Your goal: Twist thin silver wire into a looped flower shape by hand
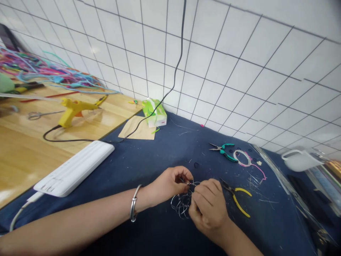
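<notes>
A white tiled wall (213,67) is met by the far edge of the bench (149,160), whose left part is bare wood and whose remainder is covered in dark blue cloth. A tangle of coloured cords (66,76) is heaped at the far left corner. A white power strip (77,167) is set toward the near left corner. Near the middle of the near edge, a bundle of silvery wire loops (181,205) is held between the left hand (170,186), its fingers pinched on the wire, and the right hand (209,204), its fingers curled tightly on a strand. A yellow glue gun (69,112) is seen on the wood; a green tissue packet (153,111) is placed at the far edge. Toward the right edge, yellow-handled pliers (238,202) are laid just beside the right hand, with teal-handled pliers (223,151) and a pale coil (242,158) beyond.
</notes>
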